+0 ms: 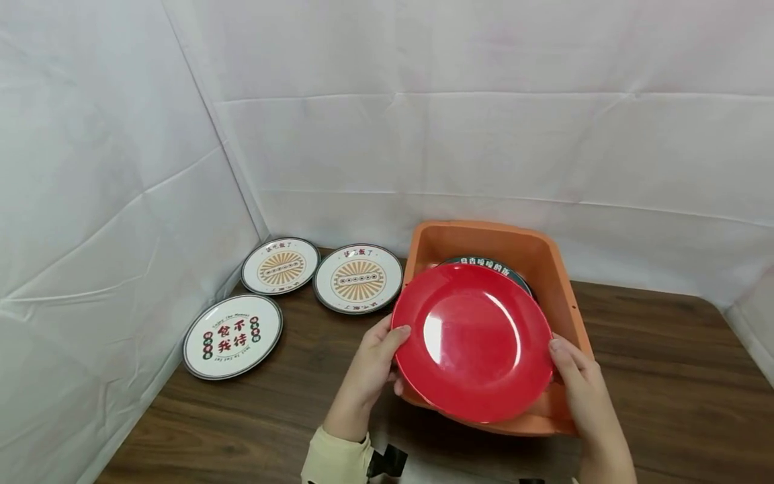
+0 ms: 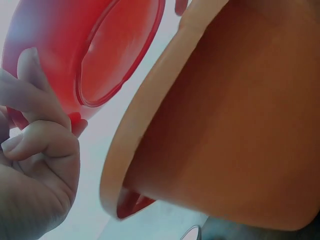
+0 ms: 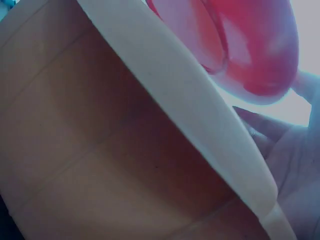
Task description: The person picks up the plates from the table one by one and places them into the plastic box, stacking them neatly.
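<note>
A glossy red plate [image 1: 471, 343] is held up over the front of an orange plastic tub [image 1: 574, 309], tilted so its face shows in the head view. My left hand [image 1: 371, 363] grips its left rim, thumb on top and fingers underneath; the left wrist view shows those fingers against the red underside [image 2: 55, 60]. On the opposite rim, my right hand [image 1: 583, 383] pinches the plate with the thumb on its face. Inside the tub lies a dark-rimmed plate with white lettering [image 1: 484, 262], mostly hidden behind the red one.
Left of the tub, two white plates with sunburst prints [image 1: 358, 279] lie side by side on the dark wooden table [image 1: 290, 410]. Nearer on the left is a white plate with red and black characters [image 1: 233, 337]. White cloth [image 1: 338, 148] hangs behind and on the left.
</note>
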`<act>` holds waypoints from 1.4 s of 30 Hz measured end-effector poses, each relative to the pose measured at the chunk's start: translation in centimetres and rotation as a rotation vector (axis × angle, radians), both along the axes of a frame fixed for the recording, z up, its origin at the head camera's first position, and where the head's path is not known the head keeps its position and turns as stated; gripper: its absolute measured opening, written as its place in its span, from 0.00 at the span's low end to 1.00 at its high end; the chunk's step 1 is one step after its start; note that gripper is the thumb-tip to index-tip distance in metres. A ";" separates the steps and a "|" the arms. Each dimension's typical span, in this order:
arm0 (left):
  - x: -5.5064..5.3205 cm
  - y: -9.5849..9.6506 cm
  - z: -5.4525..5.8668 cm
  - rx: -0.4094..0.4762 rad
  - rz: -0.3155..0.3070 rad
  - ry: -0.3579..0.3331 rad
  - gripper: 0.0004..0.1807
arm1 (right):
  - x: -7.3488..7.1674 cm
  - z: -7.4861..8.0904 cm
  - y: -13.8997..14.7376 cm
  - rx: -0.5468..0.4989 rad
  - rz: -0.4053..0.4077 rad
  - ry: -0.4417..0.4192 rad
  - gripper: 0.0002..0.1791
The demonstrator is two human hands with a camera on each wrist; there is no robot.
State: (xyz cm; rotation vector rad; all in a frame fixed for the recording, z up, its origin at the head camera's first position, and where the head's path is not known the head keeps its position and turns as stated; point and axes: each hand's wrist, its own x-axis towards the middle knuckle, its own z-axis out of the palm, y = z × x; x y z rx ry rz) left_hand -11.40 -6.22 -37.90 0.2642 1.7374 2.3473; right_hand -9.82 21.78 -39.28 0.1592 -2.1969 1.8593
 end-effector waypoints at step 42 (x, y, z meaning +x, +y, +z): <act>-1.1 2.2 1.4 -0.141 -0.004 0.075 0.21 | -0.9 3.1 -0.2 -0.157 -0.094 -0.140 0.31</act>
